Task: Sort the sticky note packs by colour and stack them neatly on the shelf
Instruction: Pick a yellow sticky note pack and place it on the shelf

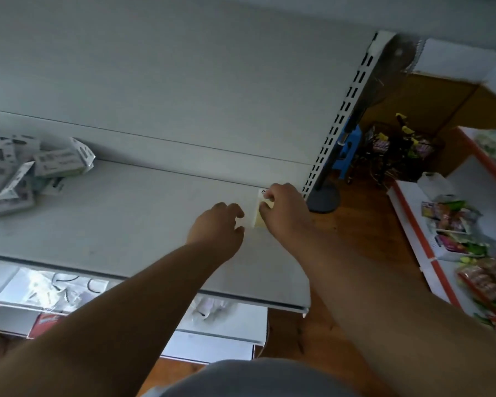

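Now, step: pale yellow pack (260, 217) is being placed on shelf (126, 224), against the corner.
Right hand (284, 209): pack is pinched.
Left hand (218, 224): loosely curled beside the pack, nothing held.
Next: pack squared, then released.

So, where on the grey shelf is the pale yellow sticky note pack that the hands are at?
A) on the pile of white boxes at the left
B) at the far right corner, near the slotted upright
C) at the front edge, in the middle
B: the pale yellow pack lies by the shelf's back right corner, under the right hand, next to the slotted upright.
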`<state>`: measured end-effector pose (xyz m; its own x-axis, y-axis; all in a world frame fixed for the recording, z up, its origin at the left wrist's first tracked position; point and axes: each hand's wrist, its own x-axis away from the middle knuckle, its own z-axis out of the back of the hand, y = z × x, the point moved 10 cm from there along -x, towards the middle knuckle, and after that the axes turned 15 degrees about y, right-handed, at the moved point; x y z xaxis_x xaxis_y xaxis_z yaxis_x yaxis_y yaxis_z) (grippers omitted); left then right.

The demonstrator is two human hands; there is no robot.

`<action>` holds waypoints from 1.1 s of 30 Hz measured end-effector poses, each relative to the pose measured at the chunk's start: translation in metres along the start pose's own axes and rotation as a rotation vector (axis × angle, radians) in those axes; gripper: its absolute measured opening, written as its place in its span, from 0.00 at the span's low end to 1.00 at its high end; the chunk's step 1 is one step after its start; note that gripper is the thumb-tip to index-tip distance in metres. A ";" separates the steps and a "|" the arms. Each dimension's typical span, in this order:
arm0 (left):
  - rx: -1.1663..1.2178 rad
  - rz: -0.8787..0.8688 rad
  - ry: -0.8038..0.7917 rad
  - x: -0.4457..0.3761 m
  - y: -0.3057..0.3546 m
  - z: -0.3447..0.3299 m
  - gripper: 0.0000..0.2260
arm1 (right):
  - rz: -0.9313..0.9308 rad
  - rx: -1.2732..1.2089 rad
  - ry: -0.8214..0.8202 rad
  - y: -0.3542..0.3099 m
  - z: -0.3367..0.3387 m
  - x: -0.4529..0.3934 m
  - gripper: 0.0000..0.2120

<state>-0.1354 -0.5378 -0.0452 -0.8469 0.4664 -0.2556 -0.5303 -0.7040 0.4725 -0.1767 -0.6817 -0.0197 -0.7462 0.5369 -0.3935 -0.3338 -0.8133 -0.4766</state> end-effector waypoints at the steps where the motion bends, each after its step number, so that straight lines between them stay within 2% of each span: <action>1: 0.009 0.024 0.018 0.005 -0.013 0.009 0.13 | 0.014 -0.022 0.003 -0.015 -0.005 0.003 0.10; 5: 0.032 0.092 0.062 0.024 -0.082 0.052 0.13 | 0.053 -0.096 -0.026 -0.088 -0.039 0.021 0.08; 9: 0.027 0.158 0.105 0.047 -0.175 0.118 0.17 | 0.049 -0.180 -0.072 -0.189 -0.086 0.046 0.06; 13: -0.003 0.251 0.189 0.069 -0.276 0.189 0.17 | 0.039 -0.294 -0.162 -0.295 -0.141 0.076 0.08; 16: -0.003 0.313 0.206 0.082 -0.325 0.226 0.16 | 0.015 -0.341 -0.236 -0.348 -0.171 0.089 0.06; 21: 0.026 0.344 0.219 0.079 -0.371 0.250 0.17 | -0.144 -0.435 -0.318 -0.385 -0.209 0.085 0.06; 24: 0.100 0.381 0.207 0.068 -0.384 0.249 0.18 | -0.292 -0.540 -0.371 -0.390 -0.230 0.073 0.13; 27: 0.156 0.412 0.194 0.053 -0.392 0.246 0.18 | -0.367 -0.564 -0.507 -0.394 -0.255 0.063 0.19; 30: 0.100 0.369 0.203 0.038 -0.398 0.250 0.20 | -0.356 -0.535 -0.556 -0.404 -0.263 0.050 0.09; 33: 0.002 0.327 0.232 0.024 -0.405 0.261 0.27 | -0.348 -0.591 -0.429 -0.413 -0.250 0.029 0.07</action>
<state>0.0694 -0.1018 -0.0223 -0.9576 0.0843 -0.2754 -0.2315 -0.7942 0.5618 0.0835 -0.2740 -0.0310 -0.8516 0.5070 0.1331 -0.3178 -0.2975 -0.9003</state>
